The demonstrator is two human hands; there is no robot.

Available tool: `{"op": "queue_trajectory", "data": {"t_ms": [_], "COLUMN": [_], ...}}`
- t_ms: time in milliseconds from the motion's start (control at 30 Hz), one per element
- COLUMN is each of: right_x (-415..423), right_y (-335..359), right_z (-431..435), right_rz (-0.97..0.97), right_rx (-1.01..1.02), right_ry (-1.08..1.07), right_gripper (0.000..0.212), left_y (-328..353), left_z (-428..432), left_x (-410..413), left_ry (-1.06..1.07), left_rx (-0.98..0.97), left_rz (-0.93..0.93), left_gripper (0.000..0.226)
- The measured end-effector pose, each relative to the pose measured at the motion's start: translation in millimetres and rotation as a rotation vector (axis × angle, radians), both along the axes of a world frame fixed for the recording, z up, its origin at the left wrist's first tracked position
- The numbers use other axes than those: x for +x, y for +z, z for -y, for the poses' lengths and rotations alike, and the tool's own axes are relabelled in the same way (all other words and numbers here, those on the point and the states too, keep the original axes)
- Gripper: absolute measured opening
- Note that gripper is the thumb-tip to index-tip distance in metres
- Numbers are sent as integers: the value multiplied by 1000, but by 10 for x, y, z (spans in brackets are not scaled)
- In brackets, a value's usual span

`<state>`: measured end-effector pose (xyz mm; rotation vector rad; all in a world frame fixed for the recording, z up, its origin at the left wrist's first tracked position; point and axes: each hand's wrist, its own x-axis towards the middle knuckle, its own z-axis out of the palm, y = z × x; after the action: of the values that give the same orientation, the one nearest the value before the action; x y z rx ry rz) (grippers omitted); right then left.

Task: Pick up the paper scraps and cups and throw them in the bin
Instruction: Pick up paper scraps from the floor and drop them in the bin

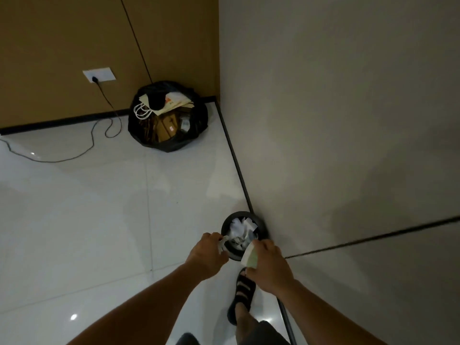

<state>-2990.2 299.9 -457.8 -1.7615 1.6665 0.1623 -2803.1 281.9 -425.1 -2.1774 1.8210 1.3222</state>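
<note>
Paper scraps (pixel 222 242) are pinched in the curled fingers of the left hand (pixel 209 255), at the bin (pixel 223 226) rim. Cup (pixel 249 256) is gripped round its wall by the right hand (pixel 270 265), fingers clamped. Both are judged light and crushable; a gentle mid-wall hold is advised.

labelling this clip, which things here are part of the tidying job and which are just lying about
Job: bin, paper scraps inside it, scrap pinched by left hand, paper cup held by right hand.
Lying about: black rubbish bag, power cable, wall socket.
</note>
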Motion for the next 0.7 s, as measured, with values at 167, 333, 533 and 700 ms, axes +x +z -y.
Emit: {"op": "queue_trajectory", "data": {"t_ms": [167,333,533,700], "right_x": [-66,-18,-95,-112], "right_y": [-834,-2185,-3728,-4271], "right_z": [639,1086,1320,1111], "right_rz": [16,-46,-96,-116], "right_rx": [88,116,37,75], "right_ry": [-88,-153,-138,-182], "right_gripper": [78,74,79,87], "left_y": [-827,-2278,-3953,-4630], "left_z": [699,1221,1574,1437], "left_x": [-174,-331,-558,-609], "left_ry": [34,35,-103,-360], "left_rx": [71,83,0,-30], "left_rz": [-27,-83,-41,130], "left_gripper": [46,42,56,84]}}
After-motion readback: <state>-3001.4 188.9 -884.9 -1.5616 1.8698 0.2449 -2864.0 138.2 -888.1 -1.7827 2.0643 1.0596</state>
